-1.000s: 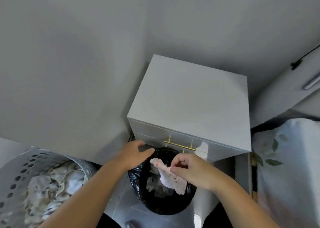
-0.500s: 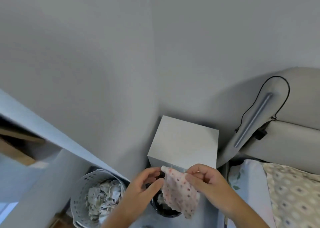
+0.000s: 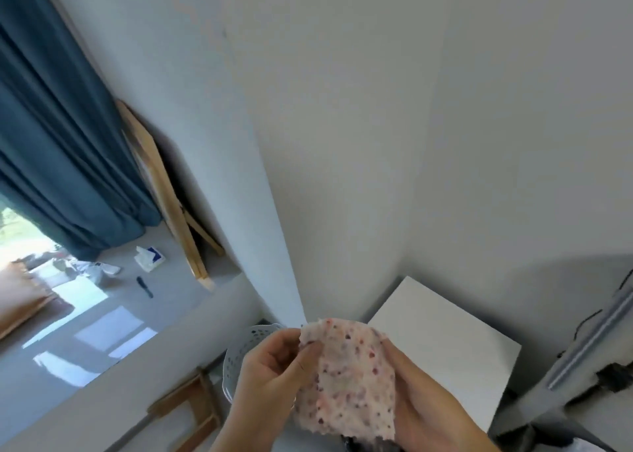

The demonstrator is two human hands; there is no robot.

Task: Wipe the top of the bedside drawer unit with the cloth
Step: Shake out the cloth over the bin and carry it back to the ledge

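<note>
Head view, nearest first: two bare hands are raised in front of the camera with one cloth (image 3: 346, 379) stretched between them. The left hand (image 3: 270, 379) has its fingers curled in, thumb and forefinger pinching the cloth's upper left edge. The right hand (image 3: 421, 403) lies mostly behind the cloth, its fingers hidden by the fabric; it grips the right side, with only the back of the hand and the forearm showing. The cloth is pale pink with small red and purple dots, spread flat and hanging to a ragged lower edge. It is held in the air and touches no furniture.

Just behind the cloth, to the right, stands one white bedside drawer unit (image 3: 445, 355). Its flat top faces the camera and is bare, set into the corner of two grey walls. Only the top and a sliver of the side show; the drawers are out of sight.

Left of the hands, one white perforated basket (image 3: 239, 355) shows part of its rim, partly covered by the left hand. Below it a wooden frame (image 3: 191, 407) leans against a low grey partition.

At the right edge, one metal bar (image 3: 592, 335) with a black cable runs along a grey padded surface.

Farther off on the left, a teal curtain (image 3: 61, 143) hangs beside a bright window. One folded wooden stand (image 3: 164, 191) leans on the wall next to it. On the floor lie one tissue pack (image 3: 149, 258) and one small dark tool (image 3: 144, 286), with sunlit patches nearby.
</note>
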